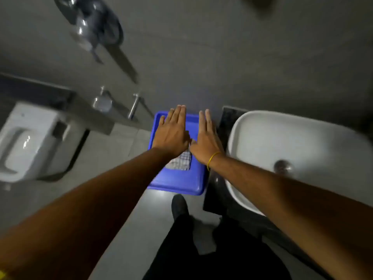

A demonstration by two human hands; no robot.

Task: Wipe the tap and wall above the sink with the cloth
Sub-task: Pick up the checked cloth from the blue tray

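Observation:
A folded checked cloth point(181, 162) lies in a blue tray point(177, 184) beside the white sink point(282, 142). My left hand point(173, 132) and my right hand point(205, 140) are stretched out flat above the tray, fingers straight, palms down, thumbs almost touching. Neither holds anything. The cloth shows just below the two wrists, partly hidden by them. The grey wall point(222, 57) rises behind the sink. No tap over the sink is in view.
A white toilet point(26, 142) stands at the left, with a metal holder point(102, 103) and a spray hose point(134, 108) on the wall near it. The sink sits on a dark counter point(226, 122). My shoe point(178, 205) is on the grey floor below the tray.

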